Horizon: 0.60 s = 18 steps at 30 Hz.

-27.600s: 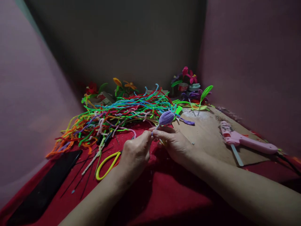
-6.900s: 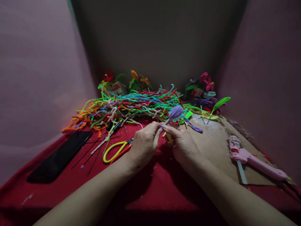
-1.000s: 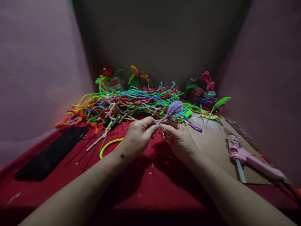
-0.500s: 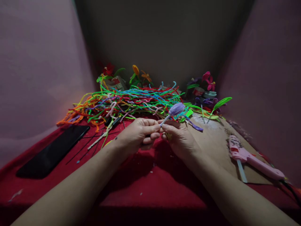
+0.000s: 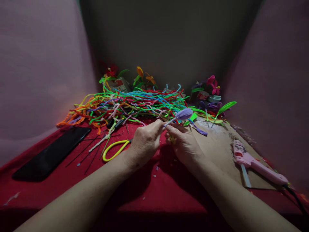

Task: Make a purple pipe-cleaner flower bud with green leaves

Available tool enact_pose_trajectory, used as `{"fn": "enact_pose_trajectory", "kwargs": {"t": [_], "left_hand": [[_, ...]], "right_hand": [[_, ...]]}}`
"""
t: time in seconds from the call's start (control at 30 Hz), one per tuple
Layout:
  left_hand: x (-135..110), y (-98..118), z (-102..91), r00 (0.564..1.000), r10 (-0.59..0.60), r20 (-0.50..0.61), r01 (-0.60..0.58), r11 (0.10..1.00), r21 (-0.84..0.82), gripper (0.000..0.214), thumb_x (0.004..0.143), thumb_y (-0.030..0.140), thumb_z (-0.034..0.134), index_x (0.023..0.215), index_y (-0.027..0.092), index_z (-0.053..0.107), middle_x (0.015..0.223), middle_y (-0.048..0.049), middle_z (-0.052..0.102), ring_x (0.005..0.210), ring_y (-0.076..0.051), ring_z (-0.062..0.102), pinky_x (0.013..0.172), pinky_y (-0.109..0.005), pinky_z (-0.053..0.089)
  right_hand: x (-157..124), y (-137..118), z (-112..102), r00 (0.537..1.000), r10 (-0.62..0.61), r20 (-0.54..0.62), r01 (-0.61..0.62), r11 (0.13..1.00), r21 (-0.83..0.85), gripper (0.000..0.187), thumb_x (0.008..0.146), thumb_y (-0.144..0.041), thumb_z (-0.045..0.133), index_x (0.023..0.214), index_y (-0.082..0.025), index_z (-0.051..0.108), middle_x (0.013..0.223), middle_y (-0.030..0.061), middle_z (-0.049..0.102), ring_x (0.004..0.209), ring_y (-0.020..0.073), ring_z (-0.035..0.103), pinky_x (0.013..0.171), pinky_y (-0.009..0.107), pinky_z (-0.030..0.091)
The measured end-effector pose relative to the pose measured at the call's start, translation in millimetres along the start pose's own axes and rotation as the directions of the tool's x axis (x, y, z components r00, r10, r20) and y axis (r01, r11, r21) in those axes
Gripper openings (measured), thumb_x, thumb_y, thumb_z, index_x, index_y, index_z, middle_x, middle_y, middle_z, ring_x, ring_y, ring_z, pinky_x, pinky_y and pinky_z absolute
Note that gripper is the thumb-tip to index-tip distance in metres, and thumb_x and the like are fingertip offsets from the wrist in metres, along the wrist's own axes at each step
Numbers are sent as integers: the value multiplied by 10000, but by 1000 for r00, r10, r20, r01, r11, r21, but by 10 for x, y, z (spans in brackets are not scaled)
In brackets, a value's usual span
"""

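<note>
Between my hands is a pipe-cleaner flower (image 5: 183, 114) with a closed lavender bud and a pale thin stem, its bud tilted up to the right. My left hand (image 5: 147, 139) is closed, thumb and fingers pinching the lower end of the stem, its back turned partly toward me. My right hand (image 5: 181, 140) pinches the same stem end from the other side, its fingers curled beneath. The fingertips hide the bottom of the stem. Just left of my left wrist lie yellow-handled scissors or pliers (image 5: 116, 150), their working end hidden.
A heap of coloured pipe cleaners (image 5: 140, 103) spreads behind my hands. A black phone (image 5: 51, 154) and thin dark wires (image 5: 82, 154) lie left on the red cloth (image 5: 169, 196). At right, a pink glue gun (image 5: 259, 164) rests on cardboard (image 5: 214, 145), near green leaves (image 5: 225, 108).
My left hand has rolled over the stem end, showing more of its back. The bud has shifted slightly right and tilted lower. The yellow handles have come into fuller view.
</note>
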State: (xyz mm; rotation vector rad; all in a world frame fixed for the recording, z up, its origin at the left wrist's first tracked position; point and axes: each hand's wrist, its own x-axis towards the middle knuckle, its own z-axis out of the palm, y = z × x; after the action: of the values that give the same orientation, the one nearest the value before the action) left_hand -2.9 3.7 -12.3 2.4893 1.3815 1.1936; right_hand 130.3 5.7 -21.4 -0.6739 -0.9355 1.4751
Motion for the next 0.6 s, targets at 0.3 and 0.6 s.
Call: {"fn": "enact_pose_trajectory", "kwargs": {"t": [0.3,0.6], "left_hand": [[105,132,-166,920,-299,253,391,738,-550,161,795,249,514,673,148,548,536,48,455,464,-55,365,442,-169,285],[132,-28,-200,726,-177,665,687,122,-717,113,766,232,574,715,152,512,494,77,415,336,3,169,342,-137,137]], "right_hand": [[23,12,-45,1000,6,10,-6,1000,10,103,626,-187,707,728,-201,705,695,-14,620,579,81,457,487,211,312],[23,-6,-52,996,51,70,-49,999,-23,166,636,-226,704,801,-209,714,732,-1,656,610,90,508,526,224,342]]}}
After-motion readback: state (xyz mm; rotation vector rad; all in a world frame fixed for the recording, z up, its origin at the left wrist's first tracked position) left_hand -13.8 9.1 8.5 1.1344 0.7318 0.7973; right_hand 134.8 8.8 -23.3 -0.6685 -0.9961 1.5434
